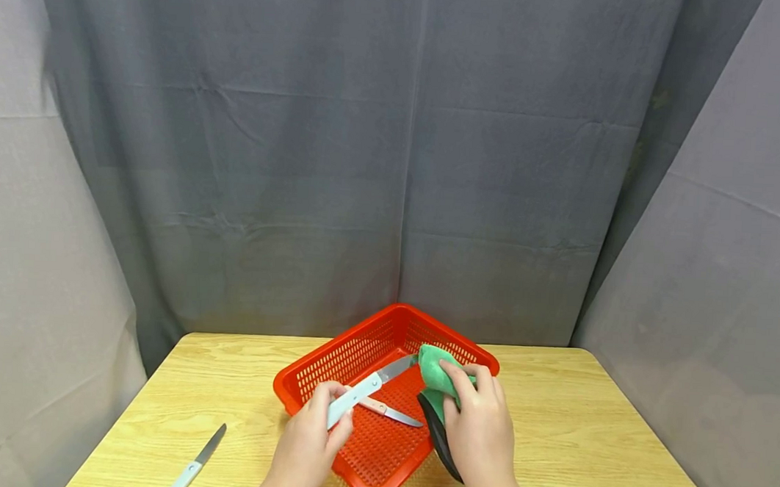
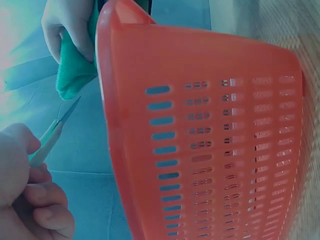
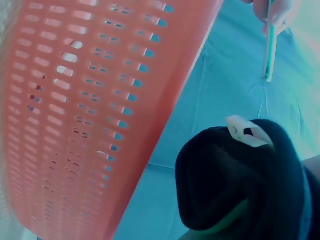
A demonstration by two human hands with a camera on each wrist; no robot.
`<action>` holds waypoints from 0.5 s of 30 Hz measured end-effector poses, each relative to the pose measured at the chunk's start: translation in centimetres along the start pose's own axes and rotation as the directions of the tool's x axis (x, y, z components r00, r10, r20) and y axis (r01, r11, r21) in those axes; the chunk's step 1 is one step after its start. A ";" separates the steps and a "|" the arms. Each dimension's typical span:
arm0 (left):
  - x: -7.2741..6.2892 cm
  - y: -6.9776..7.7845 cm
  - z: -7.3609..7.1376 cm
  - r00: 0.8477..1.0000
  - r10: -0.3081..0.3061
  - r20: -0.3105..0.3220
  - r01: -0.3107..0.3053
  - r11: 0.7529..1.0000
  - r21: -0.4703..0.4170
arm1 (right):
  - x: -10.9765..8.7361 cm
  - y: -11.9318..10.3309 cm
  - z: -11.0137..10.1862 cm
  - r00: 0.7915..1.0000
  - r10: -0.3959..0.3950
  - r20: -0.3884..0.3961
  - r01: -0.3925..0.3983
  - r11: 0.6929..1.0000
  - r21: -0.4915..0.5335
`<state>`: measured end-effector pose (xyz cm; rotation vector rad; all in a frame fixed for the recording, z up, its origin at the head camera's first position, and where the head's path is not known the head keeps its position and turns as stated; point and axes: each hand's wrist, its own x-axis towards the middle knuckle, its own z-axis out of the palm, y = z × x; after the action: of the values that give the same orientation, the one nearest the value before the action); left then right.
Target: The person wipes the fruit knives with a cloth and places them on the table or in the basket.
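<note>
My left hand [image 1: 309,445] grips a folding-style knife by its pale blue handle [image 1: 355,400], and the blade [image 1: 398,367] slants up to the right over the basket. The cloth, green on one side and black on the other [image 1: 438,371], is bunched in my right hand [image 1: 482,432]. The blade tip reaches the cloth's edge in the head view. From the left wrist, the same knife [image 2: 52,137] points up at the cloth's green corner [image 2: 72,80]. A black fold with a white tag [image 3: 247,132] fills the lower right wrist view.
Under both hands stands a red plastic basket [image 1: 377,485] with slotted walls. A knife with a pale pink handle [image 1: 373,405] lies inside it. Another knife with a pale blue handle [image 1: 186,475] rests on the wooden table [image 1: 592,431] at the left. Grey curtains [image 1: 315,159] surround the table.
</note>
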<state>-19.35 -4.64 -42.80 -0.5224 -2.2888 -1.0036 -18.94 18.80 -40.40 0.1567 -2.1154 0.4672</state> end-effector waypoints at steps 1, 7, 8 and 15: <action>0.0 0.0 0.0 1.000 -0.006 0.000 0.006 1.000 0.002 | 0.0 -0.1 -0.1 1.000 -0.008 -0.007 0.008 1.000 0.001; 0.1 -0.1 0.0 0.999 -0.040 0.026 0.039 0.999 0.016 | 0.1 -0.2 -0.2 0.998 -0.051 -0.032 0.051 0.999 0.008; 0.1 -0.1 0.0 0.999 -0.045 0.029 0.045 0.999 0.019 | 0.1 -0.2 -0.2 0.998 -0.056 -0.033 0.056 0.998 0.010; 0.2 0.0 -0.1 0.997 -0.066 0.042 0.065 0.998 0.015 | 0.1 -0.4 -0.3 0.996 -0.083 -0.022 0.083 0.996 0.019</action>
<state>-19.40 -4.68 -42.62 -0.4699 -2.3619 -1.0167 -18.61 18.51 -40.08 0.2490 -2.0751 0.4388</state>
